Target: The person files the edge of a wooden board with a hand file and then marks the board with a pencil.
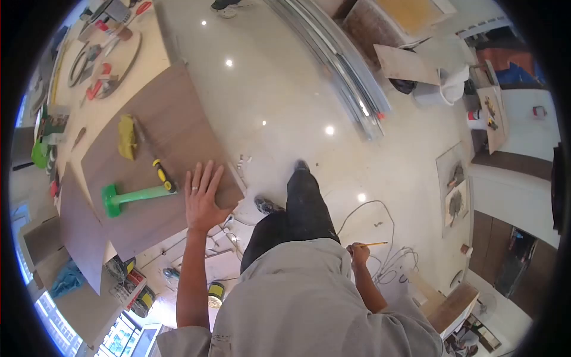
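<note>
My left hand point(203, 196) lies flat with spread fingers on a brown wood board point(172, 113), near its edge. Close to the fingertips is a tool with a yellow-and-black handle point(162, 175); its grey shaft points away from me. A green mallet point(134, 196) rests on the same board, its handle end near that tool. Beyond them sits a crumpled yellow piece point(126, 137), perhaps a sponge or cloth. Down at my right side, over the floor, my right hand point(358, 254) is closed around a yellow pencil point(375, 243), which sticks out sideways.
The board lies on a light worktable point(151, 35) holding red-handled tools and a bucket point(113, 12). Long metal profiles point(339, 65) lie across the glossy floor. A cable point(389, 226) loops on the floor by my right hand. A white bin point(440, 89) stands further right.
</note>
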`<state>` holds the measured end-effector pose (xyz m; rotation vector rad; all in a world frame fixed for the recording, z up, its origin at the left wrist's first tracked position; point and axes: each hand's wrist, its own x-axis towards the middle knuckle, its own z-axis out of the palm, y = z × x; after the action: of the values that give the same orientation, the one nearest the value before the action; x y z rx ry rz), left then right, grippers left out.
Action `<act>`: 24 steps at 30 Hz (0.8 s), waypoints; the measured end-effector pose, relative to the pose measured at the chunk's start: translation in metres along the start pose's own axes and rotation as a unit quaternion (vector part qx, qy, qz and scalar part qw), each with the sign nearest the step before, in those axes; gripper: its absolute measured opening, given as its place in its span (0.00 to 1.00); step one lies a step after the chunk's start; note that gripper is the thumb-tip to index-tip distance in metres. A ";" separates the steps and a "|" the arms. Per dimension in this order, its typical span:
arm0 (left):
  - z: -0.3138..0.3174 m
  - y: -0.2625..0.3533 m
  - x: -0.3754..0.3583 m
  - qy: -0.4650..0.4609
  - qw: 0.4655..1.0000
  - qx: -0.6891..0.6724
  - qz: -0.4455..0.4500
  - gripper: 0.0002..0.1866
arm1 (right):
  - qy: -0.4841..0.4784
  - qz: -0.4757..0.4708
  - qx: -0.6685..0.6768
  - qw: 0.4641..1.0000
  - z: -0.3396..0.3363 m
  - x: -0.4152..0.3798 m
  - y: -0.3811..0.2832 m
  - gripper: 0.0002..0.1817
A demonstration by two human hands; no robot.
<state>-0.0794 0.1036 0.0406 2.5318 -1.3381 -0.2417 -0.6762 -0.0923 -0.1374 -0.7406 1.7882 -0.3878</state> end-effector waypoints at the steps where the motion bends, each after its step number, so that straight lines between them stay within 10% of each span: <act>1: 0.003 0.000 0.008 -0.003 1.000 -0.002 0.007 0.63 | -0.001 0.018 -0.010 1.000 -0.003 0.006 0.003 0.03; 8: 0.005 -0.005 0.001 -0.042 0.997 0.070 -0.001 0.64 | -0.111 -0.168 -0.036 0.979 0.062 0.140 -0.089 0.04; 10: -0.003 0.000 0.002 -0.037 0.999 0.026 -0.005 0.61 | -0.167 -0.232 -0.158 0.945 0.145 0.062 -0.193 0.08; 14: 0.003 -0.016 -0.002 -0.047 0.999 0.018 0.005 0.58 | -0.301 -0.184 0.018 0.935 0.237 0.012 -0.233 0.10; 24: 0.020 0.005 -0.002 0.040 0.999 -0.017 0.015 0.70 | -0.453 -0.116 0.076 0.880 0.313 -0.153 -0.201 0.11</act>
<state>-0.0904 0.0994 0.0230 2.4638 -1.3305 -0.1549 -0.2942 -0.1126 -0.0130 -0.8390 0.7771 -0.2625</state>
